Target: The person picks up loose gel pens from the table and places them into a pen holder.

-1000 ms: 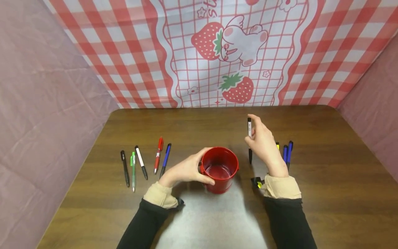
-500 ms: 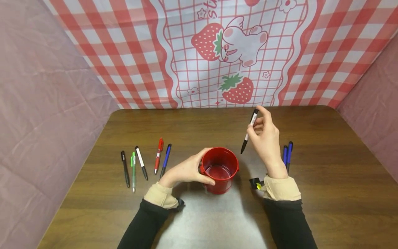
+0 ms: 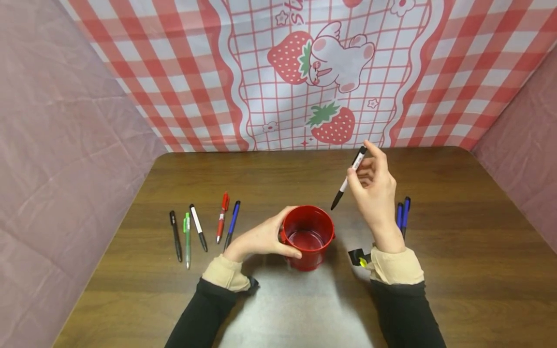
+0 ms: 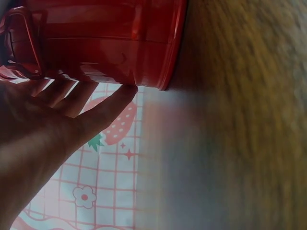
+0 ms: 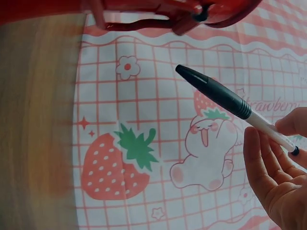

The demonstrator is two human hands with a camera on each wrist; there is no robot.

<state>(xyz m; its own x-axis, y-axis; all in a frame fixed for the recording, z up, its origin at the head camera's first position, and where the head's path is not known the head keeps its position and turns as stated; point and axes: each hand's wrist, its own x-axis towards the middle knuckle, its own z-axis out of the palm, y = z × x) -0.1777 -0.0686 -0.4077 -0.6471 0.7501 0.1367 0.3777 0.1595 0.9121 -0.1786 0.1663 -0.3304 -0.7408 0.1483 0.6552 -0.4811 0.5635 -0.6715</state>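
Note:
A small red bucket (image 3: 307, 258) stands upright on the wooden table. My left hand (image 3: 263, 236) grips it from the left, thumb across its front; in the left wrist view, the fingers reach along the bucket wall. Above the table, to the right of the bucket, my right hand (image 3: 375, 193) pinches a white and black pen (image 3: 346, 181) between thumb and fingers. The pen slants, its black end (image 5: 218, 93) pointing down and left, close to the bucket rim but apart from it. No pen shows inside the bucket.
Left of the bucket lie a black pen (image 3: 175, 236), a green pen (image 3: 187, 241), a white and black pen (image 3: 197, 227), a red pen (image 3: 222, 217) and a blue pen (image 3: 232, 224). Blue pens (image 3: 405, 212) lie behind the right wrist. A patterned cloth (image 3: 261, 96) hangs behind the table.
My right hand has risen slightly and shifted right. The pen in it has gone from upright to slanted, lower end swinging toward the bucket. The left hand and bucket stay put.

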